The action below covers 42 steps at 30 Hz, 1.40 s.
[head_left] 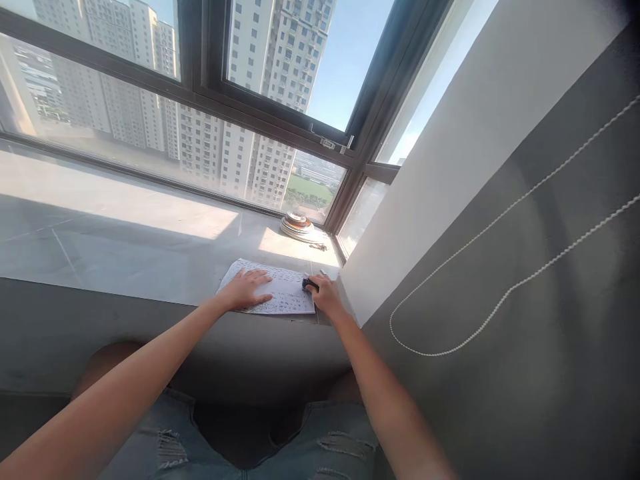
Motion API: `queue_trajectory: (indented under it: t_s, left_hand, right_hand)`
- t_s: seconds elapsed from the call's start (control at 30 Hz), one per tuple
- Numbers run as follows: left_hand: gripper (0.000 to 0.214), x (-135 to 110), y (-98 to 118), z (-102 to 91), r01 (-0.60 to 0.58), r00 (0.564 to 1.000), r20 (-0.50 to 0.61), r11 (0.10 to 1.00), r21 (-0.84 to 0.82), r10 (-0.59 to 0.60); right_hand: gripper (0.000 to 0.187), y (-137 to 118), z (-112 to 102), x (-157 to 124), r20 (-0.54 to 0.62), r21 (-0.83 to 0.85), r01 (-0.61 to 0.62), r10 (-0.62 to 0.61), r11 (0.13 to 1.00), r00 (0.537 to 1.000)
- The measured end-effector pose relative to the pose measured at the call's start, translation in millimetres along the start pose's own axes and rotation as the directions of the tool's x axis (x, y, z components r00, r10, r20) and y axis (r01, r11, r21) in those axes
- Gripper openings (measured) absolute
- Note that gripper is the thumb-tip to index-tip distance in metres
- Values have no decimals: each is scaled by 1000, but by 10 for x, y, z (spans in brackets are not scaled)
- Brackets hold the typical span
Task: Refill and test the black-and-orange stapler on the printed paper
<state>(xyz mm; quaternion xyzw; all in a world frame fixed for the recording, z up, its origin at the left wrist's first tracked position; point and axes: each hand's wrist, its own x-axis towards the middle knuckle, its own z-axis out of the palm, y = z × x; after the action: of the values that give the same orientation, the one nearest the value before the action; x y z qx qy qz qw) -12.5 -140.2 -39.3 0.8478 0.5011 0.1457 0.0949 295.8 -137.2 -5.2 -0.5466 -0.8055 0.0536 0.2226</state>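
With the paper as middle of the clock: stretching from 10 to 1 o'clock, a dark-framed window (210,100), showing tall apartment buildings (107,87) outside. From 2 to 4 o'clock, a grey wall (575,367). Beneath the paper and reaching toward 9 o'clock, a pale window-sill surface (125,253), partly in sunlight. At 6 o'clock, ripped denim shorts (310,440). Hanging in a long loop at 3 o'clock, in front of the wall, a white bead chain (433,355). Lying near the front edge of the surface, the handwritten paper (290,293). On its 9 o'clock side, the left hand (247,289), palm down, fingers spread; grip wide, only resting on the paper. At its 3 o'clock edge, the right hand (327,293), grip closed around a small black object (310,285); cannot tell its exact kind. Between 12 and 1 o'clock, near the window, a stack of round, flat items (297,227).
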Motion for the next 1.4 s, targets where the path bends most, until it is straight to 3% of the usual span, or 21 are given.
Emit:
queue_trajectory:
  t_s: [0.2, 0.5, 0.63, 0.73, 0.83, 0.93, 1.0, 1.07, 1.17, 1.27, 1.33, 1.4]
  left_hand:
    - [79, 9, 17, -12, 8, 1000, -12, 1000, 22, -8]
    - [79, 12, 37, -44, 15, 1000, 4, 1000, 23, -15]
    - [80, 7, 14, -40, 10, 1000, 3, 1000, 11, -10]
    - [80, 3, -4, -23, 7, 1000, 7, 1000, 8, -7]
    - [79, -3, -4, -16, 0, 1000, -2, 1000, 0, 0]
    - [79, -7, -3, -27, 6, 1000, -8, 1000, -4, -6]
    - [79, -9, -9, -34, 9, 1000, 0, 1000, -1, -9]
    - [80, -9, -11, -36, 8, 1000, 6, 1000, 6, -8]
    - [79, -10, 14, -35, 10, 999, -34, 1000, 20, -10]
    - [61, -29, 31, -68, 17, 986, -165, 999, 33, -11]
    - [51, -69, -20, -143, 43, 958, -286, 999, 29, -33]
    - [48, -153, -151, -279, 100, 910, -405, 995, 14, -86]
  right_hand:
    - [27, -131, -14, -30, 31, -162, 26, -21, 986, 999]
    - [28, -214, 43, -27, 78, -245, 66, -48, 967, 996]
    - [32, -122, 16, -56, 69, -187, 84, -72, 979, 995]
    - [46, 70, -55, -145, 60, -133, 62, -55, 989, 997]
    - [51, 250, -112, -269, -23, -146, -49, 46, 988, 999]
    - [45, 276, -143, -338, -272, -138, -247, 203, 959, 941]
    - [45, 164, -135, -307, -425, -38, -301, 257, 953, 868]
    - [45, -48, -73, -205, -461, 94, -235, 252, 967, 851]
    - [41, -481, 138, 27, -332, 212, -129, 196, 969, 923]
    - [37, -871, 388, 259, -184, 163, -115, 145, 980, 972]
    - [35, -994, 495, 360, -123, 125, -107, 122, 986, 985]
    - [36, -962, 526, 383, -92, 105, -95, 105, 990, 990]
